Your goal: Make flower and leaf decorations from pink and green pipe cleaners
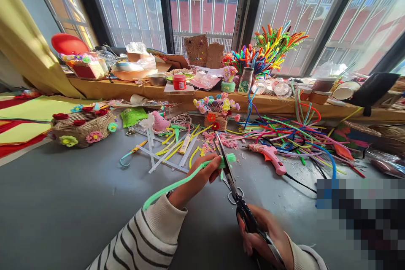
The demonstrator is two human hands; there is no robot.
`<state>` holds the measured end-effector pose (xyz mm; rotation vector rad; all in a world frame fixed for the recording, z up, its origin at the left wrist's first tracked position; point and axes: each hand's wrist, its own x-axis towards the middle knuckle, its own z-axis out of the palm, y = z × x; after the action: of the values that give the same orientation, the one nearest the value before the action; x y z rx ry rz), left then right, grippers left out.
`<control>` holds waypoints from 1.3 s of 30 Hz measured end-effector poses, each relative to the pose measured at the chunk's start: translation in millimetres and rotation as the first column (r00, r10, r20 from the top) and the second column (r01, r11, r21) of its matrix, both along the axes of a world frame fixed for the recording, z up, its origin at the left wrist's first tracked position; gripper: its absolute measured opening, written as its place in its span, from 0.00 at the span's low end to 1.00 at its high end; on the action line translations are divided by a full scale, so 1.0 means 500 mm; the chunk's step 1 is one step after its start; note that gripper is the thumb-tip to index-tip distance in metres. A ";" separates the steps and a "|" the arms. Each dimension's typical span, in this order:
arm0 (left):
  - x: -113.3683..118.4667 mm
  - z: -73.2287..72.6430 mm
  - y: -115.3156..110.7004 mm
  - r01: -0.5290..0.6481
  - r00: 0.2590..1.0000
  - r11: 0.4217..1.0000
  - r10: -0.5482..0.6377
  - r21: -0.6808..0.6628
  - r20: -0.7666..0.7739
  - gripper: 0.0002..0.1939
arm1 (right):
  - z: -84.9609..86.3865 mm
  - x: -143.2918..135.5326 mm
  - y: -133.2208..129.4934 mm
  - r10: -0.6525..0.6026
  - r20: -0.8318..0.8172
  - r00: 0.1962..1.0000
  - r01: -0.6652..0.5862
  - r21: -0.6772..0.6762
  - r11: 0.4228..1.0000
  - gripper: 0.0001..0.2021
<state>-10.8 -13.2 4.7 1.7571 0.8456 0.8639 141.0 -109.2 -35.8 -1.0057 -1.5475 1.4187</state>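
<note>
Pinched between the fingers of my left hand is a bundle of light green pipe cleaners, with one long strand trailing back over my sleeve. My right hand grips the black handles of a pair of scissors. The scissor blades are parted and straddle the green bundle just beyond my left fingertips. A smaller pair of scissors lies on the table behind, partly covered. Pink pipe cleaner snippets are scattered past my hands.
A pink glue gun lies to the right, its black cord trailing. Beyond it spreads a heap of colourful pipe cleaners. Clear glue sticks are strewn at centre left. A flower-trimmed twine basket sits left; a small flower pot stands at the back.
</note>
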 end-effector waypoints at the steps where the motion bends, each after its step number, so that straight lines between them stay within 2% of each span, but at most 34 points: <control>1: 0.000 0.001 -0.001 0.003 1.000 1.000 -0.004 0.010 0.009 0.18 | 0.003 -0.001 0.000 0.003 -0.001 1.000 -0.003 0.002 1.000 0.20; 8: -0.005 -0.003 0.001 0.002 1.000 1.000 -0.003 -0.010 -0.014 0.17 | 0.018 -0.003 0.001 0.046 -0.039 0.998 -0.045 0.009 0.999 0.20; 17: -0.005 -0.008 0.004 0.021 1.000 1.000 -0.021 -0.024 -0.019 0.17 | -0.003 0.001 0.001 0.018 0.034 0.999 -0.019 0.031 0.999 0.20; 28: -0.002 -0.012 0.004 0.025 1.000 0.998 -0.025 -0.055 0.013 0.17 | 0.003 0.004 -0.003 0.006 0.082 0.997 -0.010 0.046 0.999 0.20; 36: -0.002 0.003 -0.001 -0.016 0.999 0.999 0.014 0.044 0.049 0.17 | 0.001 -0.001 0.001 -0.019 0.053 0.998 0.017 0.052 0.998 0.19; 39: -0.005 0.001 0.002 -0.033 0.998 0.999 0.031 0.032 0.050 0.17 | 0.002 -0.002 0.001 -0.001 0.038 0.999 -0.001 0.050 0.999 0.18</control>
<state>-13.1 -12.1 5.3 1.7475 0.8334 0.9429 140.0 -108.6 -34.7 -1.0081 -1.6021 1.3616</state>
